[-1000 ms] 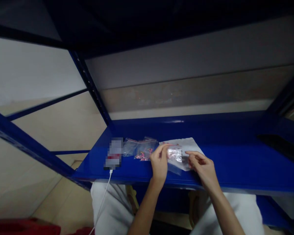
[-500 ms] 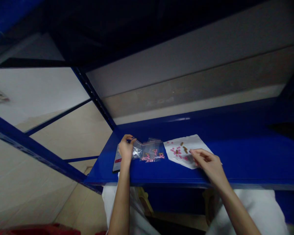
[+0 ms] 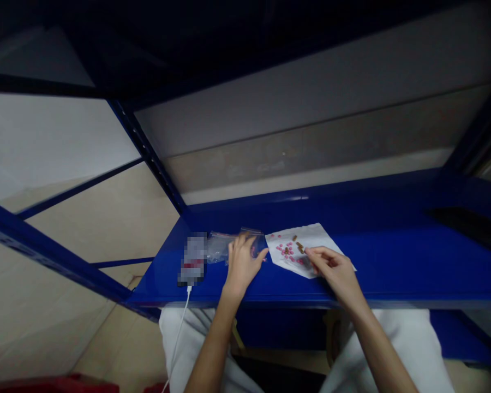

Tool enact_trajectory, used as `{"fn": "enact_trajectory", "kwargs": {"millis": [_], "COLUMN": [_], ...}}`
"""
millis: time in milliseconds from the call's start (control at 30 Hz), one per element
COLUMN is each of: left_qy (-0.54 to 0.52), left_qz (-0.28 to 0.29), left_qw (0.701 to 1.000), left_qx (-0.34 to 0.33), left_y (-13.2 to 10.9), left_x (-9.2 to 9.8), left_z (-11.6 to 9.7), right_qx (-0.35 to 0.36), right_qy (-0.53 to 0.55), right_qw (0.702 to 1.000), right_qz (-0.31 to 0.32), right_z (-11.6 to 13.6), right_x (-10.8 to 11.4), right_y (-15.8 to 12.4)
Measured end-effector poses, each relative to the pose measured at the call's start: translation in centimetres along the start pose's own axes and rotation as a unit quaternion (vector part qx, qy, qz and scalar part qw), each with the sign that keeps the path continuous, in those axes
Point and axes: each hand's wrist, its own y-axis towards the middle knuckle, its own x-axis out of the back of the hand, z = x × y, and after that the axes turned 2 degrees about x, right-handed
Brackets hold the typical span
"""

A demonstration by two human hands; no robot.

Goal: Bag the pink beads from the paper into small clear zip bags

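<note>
Blue steel shelf bears a white sheet, long axis toward 3 o'clock, no readable writing, pink pills on it; right hand curled at its edge, grip unclear; open left hand over clear zip bags at 9 o'clock

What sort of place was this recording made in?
Probably a storeroom or stockroom: a blue steel shelving unit with slotted uprights serves as the work surface, with small zip bags on its shelf, and a phone on a charging cable.
</note>
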Motion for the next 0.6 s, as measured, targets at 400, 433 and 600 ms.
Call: {"fn": "enact_trajectory", "kwargs": {"millis": [400,433,600], "left_qy": [-0.007,-0.018,-0.064], "left_qz": [0.017,0.009,-0.094], "left_qw": [0.999,0.999,0.992], "left_qx": [0.031,0.035,0.056], "left_y": [-0.3,-0.3,-0.5], "left_x": [-1.8,-1.9,-1.2], "left_z": [0.0,0.1,-0.4], "right_qx": [-0.005,-0.004,0.001], "right_qy": [-0.015,-0.017,-0.019], "right_qw": [1.000,1.000,1.000], "right_qz": [0.022,0.023,0.020], "right_z": [0.1,0.1,0.1], "right_x": [0.1,0.1,0.0], "right_y": [0.0,0.0,0.0]}}
